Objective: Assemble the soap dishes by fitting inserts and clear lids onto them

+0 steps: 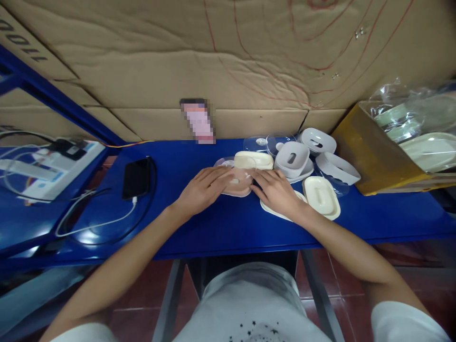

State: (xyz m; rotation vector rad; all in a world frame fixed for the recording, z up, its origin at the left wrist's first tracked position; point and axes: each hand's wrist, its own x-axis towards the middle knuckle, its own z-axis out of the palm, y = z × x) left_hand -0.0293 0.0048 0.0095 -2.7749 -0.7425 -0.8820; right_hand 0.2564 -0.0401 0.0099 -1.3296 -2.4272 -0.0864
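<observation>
My right hand (pixel 276 188) hides part of a cream dish (pixel 275 213), and the pink screen (pixel 199 122) (just coarse blocks) can't be read.

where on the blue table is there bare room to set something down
Bare blue table shows between the black phone and the left hand, and along the front edge between the forearms. It is crowded around the right hand, with grey dishes and cream dishes reaching toward the box.

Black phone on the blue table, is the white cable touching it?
Touching. The head view shows the plug of the white cable fitted right into the black phone, at the edge nearest the person.
</observation>
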